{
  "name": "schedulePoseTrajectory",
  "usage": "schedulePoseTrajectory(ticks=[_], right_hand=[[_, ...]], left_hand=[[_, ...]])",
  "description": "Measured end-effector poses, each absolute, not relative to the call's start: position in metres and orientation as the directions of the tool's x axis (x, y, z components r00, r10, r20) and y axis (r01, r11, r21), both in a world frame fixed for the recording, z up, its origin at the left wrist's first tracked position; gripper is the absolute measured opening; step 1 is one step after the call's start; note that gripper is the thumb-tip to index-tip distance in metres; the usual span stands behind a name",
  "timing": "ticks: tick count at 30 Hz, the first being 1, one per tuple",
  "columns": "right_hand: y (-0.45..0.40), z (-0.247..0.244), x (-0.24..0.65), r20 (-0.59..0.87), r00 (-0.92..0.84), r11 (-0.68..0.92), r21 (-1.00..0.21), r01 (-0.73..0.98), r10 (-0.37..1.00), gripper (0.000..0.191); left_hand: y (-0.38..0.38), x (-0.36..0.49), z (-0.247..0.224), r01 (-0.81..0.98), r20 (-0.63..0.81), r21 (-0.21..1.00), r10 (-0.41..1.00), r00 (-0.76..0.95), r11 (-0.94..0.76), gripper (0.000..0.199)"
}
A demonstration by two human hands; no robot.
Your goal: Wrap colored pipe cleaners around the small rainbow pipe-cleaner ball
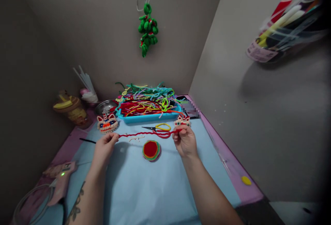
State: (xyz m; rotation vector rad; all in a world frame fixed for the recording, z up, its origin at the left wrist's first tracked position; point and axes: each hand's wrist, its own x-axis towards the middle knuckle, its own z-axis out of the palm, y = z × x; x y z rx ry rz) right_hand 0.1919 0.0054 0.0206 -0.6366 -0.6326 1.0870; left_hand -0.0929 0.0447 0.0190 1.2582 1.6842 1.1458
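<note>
A green ornament [148, 28] dotted with red hangs at the upper middle of the frame; a pen holder [261, 53] sits at the upper right. White sticks [86, 80], a yellow-brown cup [76, 116] and a metal bowl [101, 108] stand left of centre. Lower left, a pink device [60, 187] shows a green light [62, 174]; lower right, a yellow disc [246, 180].

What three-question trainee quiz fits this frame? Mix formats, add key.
1. What is stretched between the left hand and the right hand?
2. True or false: the scissors lie outside the blue tray.
3. The centre of the round piece on the table cover is: A) green B) red C) white

Key:
1. A red strand.
2. True; they lie on the near side of the tray.
3. B
</note>
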Motion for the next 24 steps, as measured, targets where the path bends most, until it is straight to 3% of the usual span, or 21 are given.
schedulePoseTrajectory(ticks=[11,18,24], right_hand=[[-0.001,0.025,0.188,0.284,0.321,0.392,-0.85,-0.351,0.904,0.032],[0.006,0.011,0.196,0.234,0.338,0.34,-0.891,-0.3,0.911,0.018],[0.009,0.008,0.2,0.217,0.326,0.315,-0.904,-0.288,0.92,0.017]], left_hand=[[0.05,-0.098,0.008,0.216,-0.023,0.972,0.953,-0.303,0.092,0.041],[0.054,-0.107,0.003,0.159,-0.03,0.984,0.944,-0.329,0.086,0.043],[0.055,-0.11,0.003,0.14,-0.034,0.986,0.934,-0.357,0.09,0.043]])
